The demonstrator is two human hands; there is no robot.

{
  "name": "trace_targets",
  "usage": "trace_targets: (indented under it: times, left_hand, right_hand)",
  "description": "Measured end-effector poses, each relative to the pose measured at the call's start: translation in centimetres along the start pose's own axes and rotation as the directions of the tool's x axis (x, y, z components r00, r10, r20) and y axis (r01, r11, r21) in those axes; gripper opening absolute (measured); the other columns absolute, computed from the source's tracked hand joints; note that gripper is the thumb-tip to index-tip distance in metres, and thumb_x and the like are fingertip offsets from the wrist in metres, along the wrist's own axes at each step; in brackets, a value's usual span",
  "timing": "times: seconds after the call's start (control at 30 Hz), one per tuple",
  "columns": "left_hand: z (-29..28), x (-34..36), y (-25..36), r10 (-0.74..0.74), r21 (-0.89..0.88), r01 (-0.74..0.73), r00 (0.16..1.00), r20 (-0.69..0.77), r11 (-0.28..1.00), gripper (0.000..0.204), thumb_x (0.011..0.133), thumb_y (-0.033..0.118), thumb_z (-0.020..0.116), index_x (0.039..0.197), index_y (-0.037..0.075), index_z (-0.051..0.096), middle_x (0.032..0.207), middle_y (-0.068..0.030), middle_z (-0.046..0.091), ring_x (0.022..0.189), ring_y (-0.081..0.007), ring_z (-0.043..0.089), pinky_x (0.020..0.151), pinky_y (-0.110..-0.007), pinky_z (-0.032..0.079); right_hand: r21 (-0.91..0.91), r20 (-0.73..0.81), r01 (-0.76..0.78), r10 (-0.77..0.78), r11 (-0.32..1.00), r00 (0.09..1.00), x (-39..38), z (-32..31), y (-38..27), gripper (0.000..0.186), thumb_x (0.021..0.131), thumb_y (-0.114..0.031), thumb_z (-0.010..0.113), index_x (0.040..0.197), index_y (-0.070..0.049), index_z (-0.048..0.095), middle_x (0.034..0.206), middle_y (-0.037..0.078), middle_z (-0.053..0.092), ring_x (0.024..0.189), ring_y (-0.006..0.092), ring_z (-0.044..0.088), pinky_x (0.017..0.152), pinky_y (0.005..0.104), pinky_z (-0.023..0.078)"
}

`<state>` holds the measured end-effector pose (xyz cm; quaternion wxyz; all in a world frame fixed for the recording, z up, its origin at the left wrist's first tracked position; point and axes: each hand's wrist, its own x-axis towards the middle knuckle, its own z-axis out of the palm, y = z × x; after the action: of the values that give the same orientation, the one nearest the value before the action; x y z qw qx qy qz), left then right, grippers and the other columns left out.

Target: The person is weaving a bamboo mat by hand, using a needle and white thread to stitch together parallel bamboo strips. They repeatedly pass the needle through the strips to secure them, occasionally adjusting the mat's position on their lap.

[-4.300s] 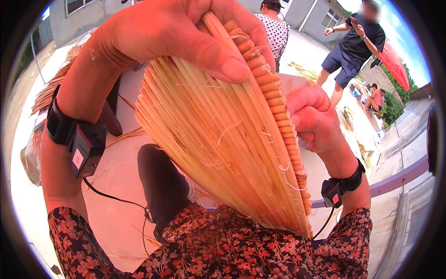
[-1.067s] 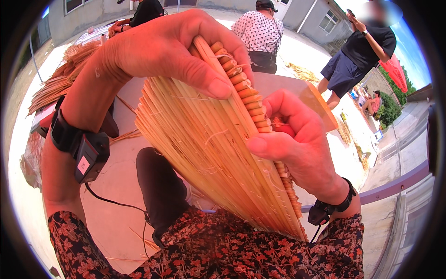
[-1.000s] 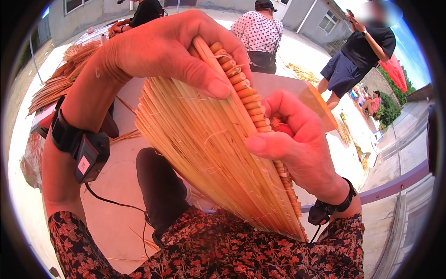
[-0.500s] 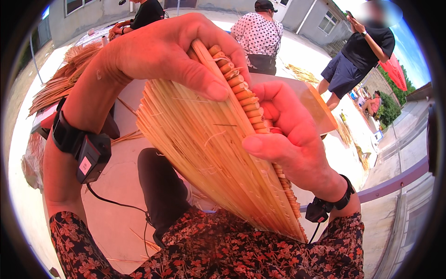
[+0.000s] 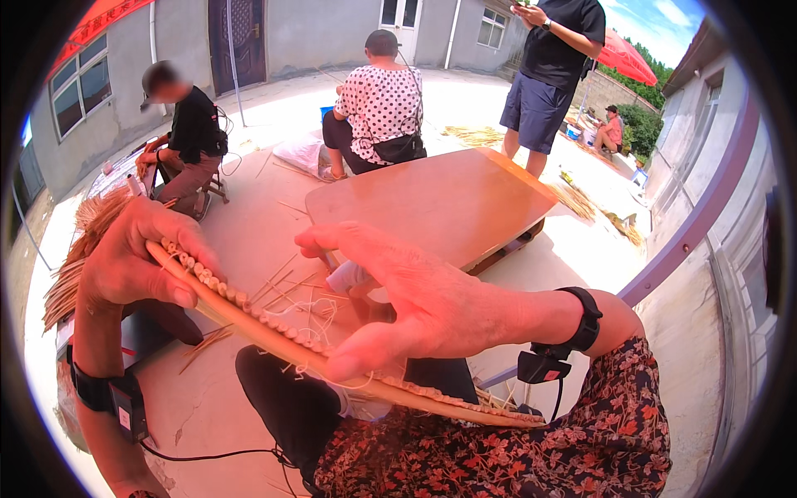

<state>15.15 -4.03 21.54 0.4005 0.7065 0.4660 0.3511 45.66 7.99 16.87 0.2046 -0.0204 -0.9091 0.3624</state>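
A woven straw panel (image 5: pixel 274 336) is turned edge-on, slanting from upper left down to my lap at lower right. Along its rim runs a row of knobbly bound straw ends, and pale loose thread (image 5: pixel 320 311) curls beside them. My left hand (image 5: pixel 149 257) is closed around the panel's upper left end, thumb on the near side. Over the panel's middle, my right hand (image 5: pixel 423 303) has its fingers spread, with its thumb at the rim; whether the thumb presses on it I cannot tell. Something whitish beneath the right fingers cannot be made out.
A low tan table (image 5: pixel 423 207) stands ahead. Straw bundles (image 5: pixel 79 257) lie at left, with loose stalks (image 5: pixel 286 286) on the floor. Two people sit working beyond, one person stands behind the table, another sits far right. A purple-grey metal bar (image 5: pixel 706 207) curves along the right.
The panel has tipped from its broad face to its edge and dropped lower left with my left hand. My right hand has come off its grip and spread its fingers. The view has lifted.
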Motion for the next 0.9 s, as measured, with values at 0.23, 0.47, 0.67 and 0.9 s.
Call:
trace_targets:
  times: [0.23,0.47,0.67,0.9]
  left_hand:
    - [3.4,-2.3,4.4,0.012,0.081,0.012,0.957,-0.29,0.997,0.038,0.067,0.019,0.087,0.093,-0.005,0.072,0.085,-0.0106,0.072,0.076,-0.0148,0.068,0.073,-0.024,0.052]
    - [10.4,-5.9,9.4,0.139,0.41,0.184,0.755,-0.641,0.893,0.037,0.071,0.021,0.078,0.098,-0.003,0.068,0.092,-0.0089,0.069,0.081,-0.0163,0.064,0.073,-0.026,0.049]
    - [19.5,-5.6,10.7,0.228,0.659,0.281,0.786,-0.575,0.697,0.041,0.083,0.013,0.071,0.121,0.0,0.062,0.112,-0.018,0.069,0.106,-0.0283,0.066,0.093,-0.035,0.049]
    - [25.7,1.9,0.5,0.402,0.68,0.073,0.758,-0.513,0.73,0.044,0.075,0.002,0.072,0.118,-0.002,0.063,0.12,-0.0222,0.066,0.113,-0.035,0.064,0.096,-0.04,0.05]
  right_hand:
    - [-0.18,0.235,-0.031,0.073,0.983,0.969,-3.9,-1.0,-1.4,0.041,0.084,-0.024,0.067,0.11,0.004,0.053,0.095,0.024,0.063,0.093,0.0407,0.062,0.079,0.0477,0.048]
    - [-0.387,0.011,0.236,-0.251,0.891,0.968,-1.8,-1.9,1.4,0.024,0.085,-0.013,0.059,0.107,-0.005,0.058,0.085,0.013,0.059,0.074,0.0308,0.064,0.063,0.0419,0.049]
    - [-0.53,0.059,0.404,-0.442,0.746,0.895,-2.6,-4.5,3.0,0.02,0.086,-0.012,0.058,0.106,-0.012,0.057,0.088,0.007,0.061,0.072,0.0282,0.065,0.061,0.0405,0.05]
    - [-0.74,0.125,0.478,-0.601,0.473,0.789,-6.1,-5.7,11.0,0.021,0.085,-0.016,0.056,0.105,-0.013,0.053,0.108,0.002,0.063,0.095,0.0224,0.066,0.079,0.0362,0.052]
